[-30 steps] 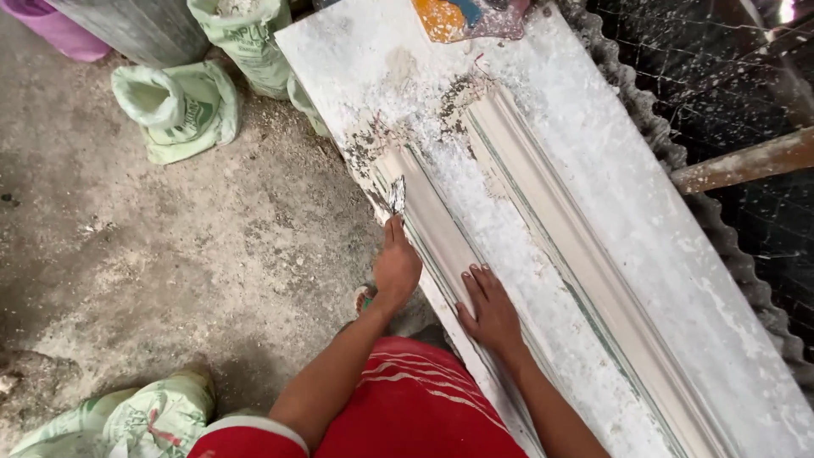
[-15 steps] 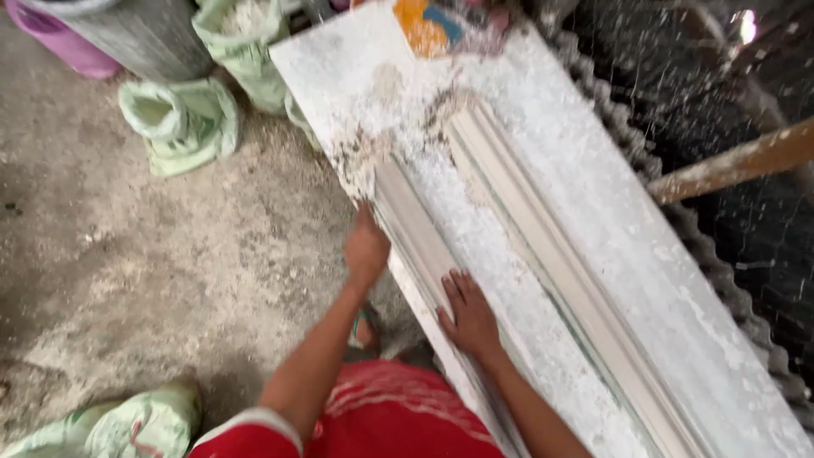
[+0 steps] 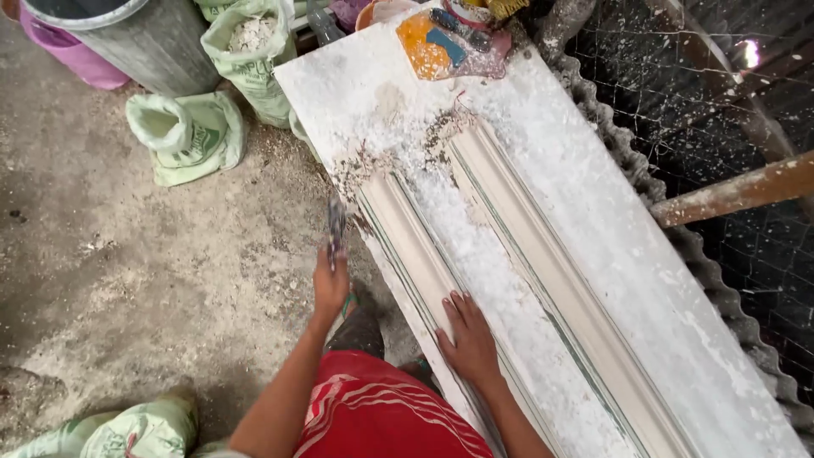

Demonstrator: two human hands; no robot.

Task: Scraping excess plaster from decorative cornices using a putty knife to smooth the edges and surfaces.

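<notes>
Left hand (image 3: 331, 284) swings out off the table (image 3: 593, 220) edge, closed around a thin, blurry scraper-type tool (image 3: 336, 227), whereas a second ago it was poking at the end of the near plaster moulding (image 3: 415, 254); right hand (image 3: 469, 339) stays flat on that strip, fingers spread, so the scraping seems paused

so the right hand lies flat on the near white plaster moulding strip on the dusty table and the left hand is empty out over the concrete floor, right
Not quite: the left hand is not empty. The head view shows it gripping a thin blurred tool out over the concrete floor. The rest holds: the right hand lies flat on the near white plaster moulding strip on the dusty table.
</notes>
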